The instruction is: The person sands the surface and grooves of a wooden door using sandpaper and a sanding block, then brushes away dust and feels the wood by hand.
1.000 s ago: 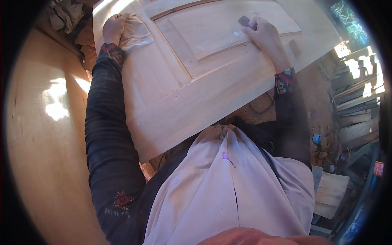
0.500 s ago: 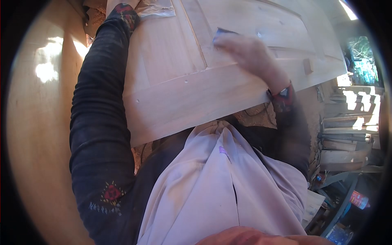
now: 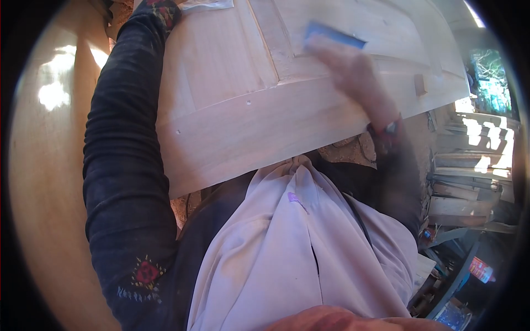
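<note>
A pale wooden panelled door (image 3: pixel 221 124) lies in front of me. My right hand (image 3: pixel 353 69), blurred by motion, is over the frame of its panels. A blue sheet of sandpaper (image 3: pixel 337 35) lies under the fingertips of that hand, flat against the wood. My left arm (image 3: pixel 127 110) in a dark sleeve stretches along the door's left end. The left hand itself is cut off by the top edge, close to a clear plastic bag (image 3: pixel 207 4) on the door.
A small wooden block (image 3: pixel 421 85) sits on the door's right part. At left stands a large smooth wooden board (image 3: pixel 49 182). Stacked timber offcuts (image 3: pixel 458 208) lie at right, with a bottle with a red label (image 3: pixel 481 270) below them.
My right hand has moved slightly right with the sandpaper, and more of the blue sheet shows. The left sleeve has shifted up and left in view.
</note>
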A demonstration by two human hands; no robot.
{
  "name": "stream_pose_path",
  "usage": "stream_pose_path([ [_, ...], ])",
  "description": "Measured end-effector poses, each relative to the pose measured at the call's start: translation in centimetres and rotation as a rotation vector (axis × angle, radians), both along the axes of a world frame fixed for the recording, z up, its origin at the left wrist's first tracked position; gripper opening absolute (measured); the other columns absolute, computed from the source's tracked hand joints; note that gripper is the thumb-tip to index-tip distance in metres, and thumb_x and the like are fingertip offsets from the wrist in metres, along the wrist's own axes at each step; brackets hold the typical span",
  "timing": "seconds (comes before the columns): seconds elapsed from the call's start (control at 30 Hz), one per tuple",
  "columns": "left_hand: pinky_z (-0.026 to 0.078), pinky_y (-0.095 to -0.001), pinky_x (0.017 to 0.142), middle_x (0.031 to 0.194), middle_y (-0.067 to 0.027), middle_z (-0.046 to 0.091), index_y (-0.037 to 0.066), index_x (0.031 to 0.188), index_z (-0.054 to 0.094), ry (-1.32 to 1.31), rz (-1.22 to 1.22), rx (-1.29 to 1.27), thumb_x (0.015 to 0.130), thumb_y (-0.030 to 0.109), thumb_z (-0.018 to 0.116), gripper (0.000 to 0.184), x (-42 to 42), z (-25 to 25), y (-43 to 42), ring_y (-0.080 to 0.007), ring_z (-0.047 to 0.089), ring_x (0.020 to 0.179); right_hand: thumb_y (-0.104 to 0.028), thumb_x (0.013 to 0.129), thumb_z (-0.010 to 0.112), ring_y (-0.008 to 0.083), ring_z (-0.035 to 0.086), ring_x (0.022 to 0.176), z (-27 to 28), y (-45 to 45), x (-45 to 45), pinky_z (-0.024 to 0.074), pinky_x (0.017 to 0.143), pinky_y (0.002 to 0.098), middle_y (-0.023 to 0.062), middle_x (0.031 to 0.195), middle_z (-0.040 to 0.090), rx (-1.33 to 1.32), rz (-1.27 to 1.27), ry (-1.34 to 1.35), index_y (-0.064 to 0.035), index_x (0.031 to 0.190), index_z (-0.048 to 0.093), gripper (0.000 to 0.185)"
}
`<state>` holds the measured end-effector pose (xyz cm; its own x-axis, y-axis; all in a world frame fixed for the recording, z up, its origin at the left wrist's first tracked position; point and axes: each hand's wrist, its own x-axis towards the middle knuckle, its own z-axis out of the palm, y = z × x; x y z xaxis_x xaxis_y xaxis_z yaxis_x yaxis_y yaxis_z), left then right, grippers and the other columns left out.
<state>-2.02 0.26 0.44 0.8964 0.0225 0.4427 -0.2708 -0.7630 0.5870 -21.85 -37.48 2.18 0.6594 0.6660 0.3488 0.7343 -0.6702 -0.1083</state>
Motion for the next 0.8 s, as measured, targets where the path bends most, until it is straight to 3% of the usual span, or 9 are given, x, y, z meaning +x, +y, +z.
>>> stream_pose_path([
  [0.13, 0.05, -0.0359, 0.073, 0.083, -0.0119, 0.069, 0.0, 0.091, 0.07, -0.01, -0.009, 0.009, 0.087, 0.037, 0.065, 0.037, 0.1, -0.2, -0.1, -0.0234, 0.065, 0.077, 0.001, 0.085, 0.051, 0.0276, 0.065, 0.111, -0.5, 0.1, -0.6, 0.0541, 0.091, 0.0381, 0.0125, 0.123, 0.066, 0.06, 0.065, -0.022, -0.0115, 0.117, 0.067, 0.038],
  [0.17, 0.05, -0.0361, 0.073, 0.083, -0.0121, 0.069, 0.0, 0.091, 0.07, -0.017, -0.009, 0.011, 0.086, 0.037, 0.065, 0.037, 0.2, -0.2, 0.0, -0.0236, 0.065, 0.077, 0.0, 0.084, 0.051, 0.0281, 0.064, 0.113, -0.2, -0.3, 0.4, 0.0536, 0.092, 0.039, 0.0127, 0.124, 0.065, 0.075, -0.029, -0.047, -0.011, 0.118, 0.066, 0.038],
  [0.27, 0.05, -0.0365, 0.073, 0.083, -0.0126, 0.069, 0.001, 0.09, 0.07, -0.027, -0.013, 0.011, 0.086, 0.036, 0.064, 0.036, 0.5, -0.2, -0.1, -0.0243, 0.065, 0.077, 0.0, 0.084, 0.051, 0.0298, 0.063, 0.115, -0.1, 0.4, -1.4, 0.0526, 0.095, 0.0394, 0.0133, 0.125, 0.064, -0.082, -0.111, 0.004, -0.0087, 0.119, 0.066, 0.038],
  [0.4, 0.05, -0.037, 0.073, 0.082, -0.0134, 0.069, 0.001, 0.089, 0.071, -0.031, -0.018, 0.019, 0.086, 0.035, 0.064, 0.035, 0.6, -0.4, -0.1, -0.0252, 0.065, 0.077, 0.0, 0.085, 0.052, 0.0304, 0.063, 0.114, -0.8, -1.1, 0.2, 0.0531, 0.094, 0.0393, 0.0133, 0.126, 0.064, 0.063, 0.047, -0.061, -0.0086, 0.119, 0.065, 0.038],
  [0.43, 0.05, -0.0371, 0.073, 0.082, -0.0136, 0.069, 0.001, 0.089, 0.071, -0.038, -0.019, 0.02, 0.086, 0.035, 0.064, 0.035, 0.6, -0.4, -0.1, -0.0254, 0.065, 0.077, -0.001, 0.086, 0.052, 0.0296, 0.064, 0.113, -0.6, -1.6, 1.1, 0.0531, 0.094, 0.0388, 0.0133, 0.124, 0.065, 0.041, -0.149, -0.023, -0.0088, 0.117, 0.066, 0.035],
  [0.57, 0.05, -0.0377, 0.072, 0.082, -0.0144, 0.069, 0.001, 0.088, 0.071, -0.058, -0.019, 0.023, 0.086, 0.034, 0.064, 0.034, 0.9, -0.2, 0.0, -0.0263, 0.065, 0.077, -0.004, 0.088, 0.054, 0.0284, 0.066, 0.108, 0.4, 2.1, -2.1, 0.054, 0.092, 0.0378, 0.0128, 0.12, 0.067, -0.029, 0.043, -0.103, -0.0085, 0.115, 0.067, 0.031],
  [0.67, 0.05, -0.0381, 0.072, 0.082, -0.0149, 0.069, 0.001, 0.088, 0.071, -0.061, -0.027, 0.029, 0.086, 0.034, 0.063, 0.033, 1.2, -0.3, -0.1, -0.027, 0.066, 0.077, -0.004, 0.087, 0.054, 0.0283, 0.065, 0.11, 0.0, -0.5, 1.0, 0.0539, 0.091, 0.0378, 0.012, 0.122, 0.066, 0.042, -0.154, -0.034, -0.009, 0.115, 0.067, 0.032],
  [0.8, 0.05, -0.0386, 0.072, 0.082, -0.0157, 0.069, 0.001, 0.087, 0.071, -0.074, -0.029, 0.032, 0.086, 0.033, 0.063, 0.033, 1.5, -0.3, 0.0, -0.028, 0.066, 0.077, -0.001, 0.085, 0.053, 0.0302, 0.065, 0.108, -0.5, 1.0, -1.1, 0.0542, 0.09, 0.0381, 0.0126, 0.119, 0.067, 0.005, -0.035, -0.065, -0.0077, 0.114, 0.066, 0.032],
])
